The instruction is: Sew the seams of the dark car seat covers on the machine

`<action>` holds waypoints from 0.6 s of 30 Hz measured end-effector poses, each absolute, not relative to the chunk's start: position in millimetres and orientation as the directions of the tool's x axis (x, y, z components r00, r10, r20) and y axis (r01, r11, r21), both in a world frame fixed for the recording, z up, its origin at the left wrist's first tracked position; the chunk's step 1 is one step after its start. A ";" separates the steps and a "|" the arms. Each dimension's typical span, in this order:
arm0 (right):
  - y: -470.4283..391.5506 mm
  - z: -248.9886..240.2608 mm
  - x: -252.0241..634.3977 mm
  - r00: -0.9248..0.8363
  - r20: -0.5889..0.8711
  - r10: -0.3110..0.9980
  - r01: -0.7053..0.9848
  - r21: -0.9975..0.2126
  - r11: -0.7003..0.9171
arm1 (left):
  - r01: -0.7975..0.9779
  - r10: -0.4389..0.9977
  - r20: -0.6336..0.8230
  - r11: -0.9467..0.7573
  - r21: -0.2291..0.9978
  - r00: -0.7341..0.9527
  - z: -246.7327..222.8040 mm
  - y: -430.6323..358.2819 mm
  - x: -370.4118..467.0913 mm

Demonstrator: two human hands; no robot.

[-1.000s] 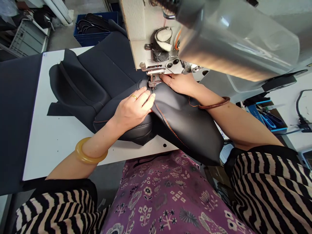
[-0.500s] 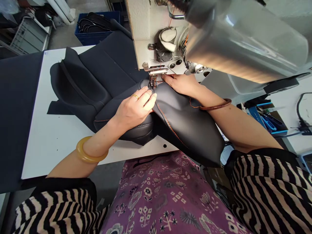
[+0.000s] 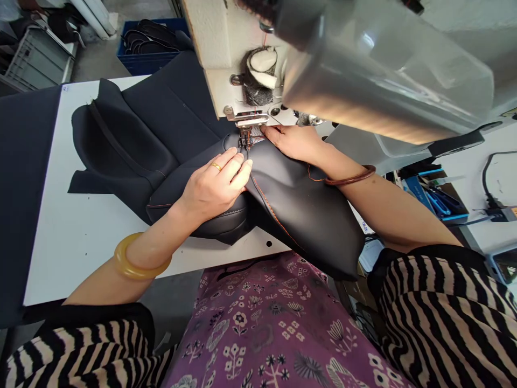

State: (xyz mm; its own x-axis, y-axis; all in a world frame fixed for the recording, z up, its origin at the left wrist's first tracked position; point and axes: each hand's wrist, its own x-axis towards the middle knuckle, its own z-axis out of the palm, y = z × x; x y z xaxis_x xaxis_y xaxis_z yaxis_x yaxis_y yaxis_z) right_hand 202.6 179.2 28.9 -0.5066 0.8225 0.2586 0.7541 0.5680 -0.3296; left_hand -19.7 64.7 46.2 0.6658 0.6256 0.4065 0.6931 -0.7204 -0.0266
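Note:
A black leather-like seat cover (image 3: 301, 196) with a line of orange stitching lies under the presser foot (image 3: 245, 139) of a sewing machine (image 3: 214, 64). My left hand (image 3: 216, 186), a ring on one finger, pinches the cover just in front of the foot, fingertips close together by the seam. Behind and to the right of the foot, my right hand (image 3: 294, 143) grips the cover's edge; its fingertips are partly hidden beside the needle area. An orange thread (image 3: 311, 175) trails over the cover near my right wrist. The needle tip cannot be made out.
The cover's bulky padded part (image 3: 121, 129) spreads across the white table (image 3: 89, 231) to the left. A blue crate (image 3: 147, 63) with black pieces stands on the floor behind. A clear plastic guard (image 3: 383, 70) overhangs at right, and a box of tools (image 3: 438, 199) sits beyond my right arm.
The whole view has shifted slightly, so the machine, cover and hands appear farther left. Both hands keep their hold beside the presser foot, with hardly any movement against the machine.

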 end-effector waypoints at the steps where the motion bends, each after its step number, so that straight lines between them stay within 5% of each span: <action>1: 178.1 31.6 201.8 -0.502 0.234 0.833 0.760 -0.341 0.554 | 0.693 0.634 0.400 -0.721 -0.005 0.662 46.0 64.8 -20.3; 9: 173.6 48.6 195.3 -0.562 0.154 0.813 0.717 -0.399 0.571 | 0.716 0.635 0.418 -0.696 -0.053 0.649 43.5 66.0 -21.5; 18: 182.1 37.9 197.4 -0.558 0.178 0.811 0.703 -0.418 0.575 | 0.719 0.683 0.391 -0.691 0.074 0.617 45.5 65.8 -20.3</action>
State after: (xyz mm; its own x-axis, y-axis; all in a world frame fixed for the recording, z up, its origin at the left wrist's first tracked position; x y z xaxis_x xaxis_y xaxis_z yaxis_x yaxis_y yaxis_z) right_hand 197.4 182.1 37.9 -0.5578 0.8106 0.1782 0.7026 0.5755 -0.4185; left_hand -20.3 65.8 45.5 0.6166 0.6831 0.3914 0.7190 -0.6911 0.0736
